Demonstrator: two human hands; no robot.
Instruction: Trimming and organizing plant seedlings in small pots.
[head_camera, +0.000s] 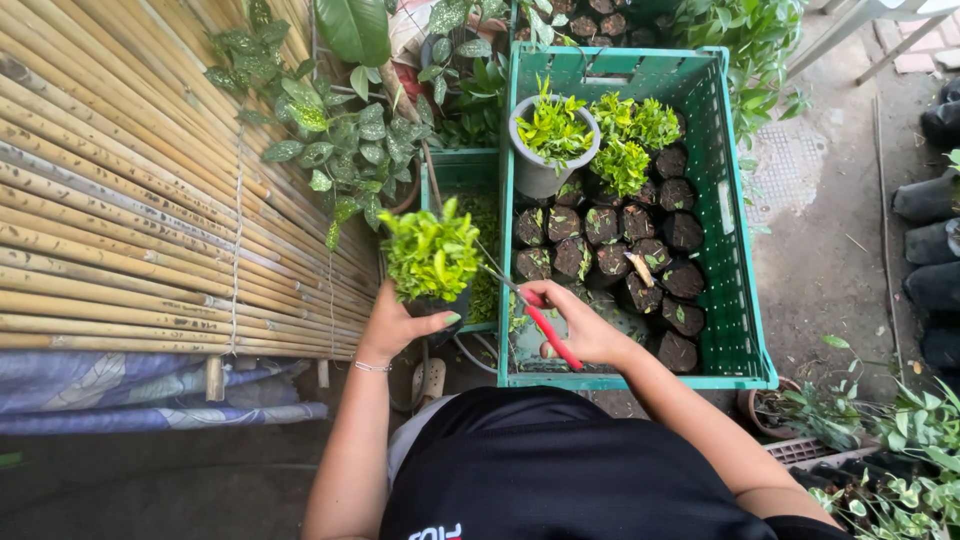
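your right hand pinches red-handled snips; left hand cups the light, floppy potted seedling by its soft bag base.

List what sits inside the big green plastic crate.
The green plastic crate holds many small black nursery bags of soil, a grey round pot and yellow-green leafy seedlings. Its floor is covered.

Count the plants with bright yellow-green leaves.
4. One is held up in the left hand; one stands in the grey pot in the green crate; two leafy clumps sit beside it. More may be hidden.
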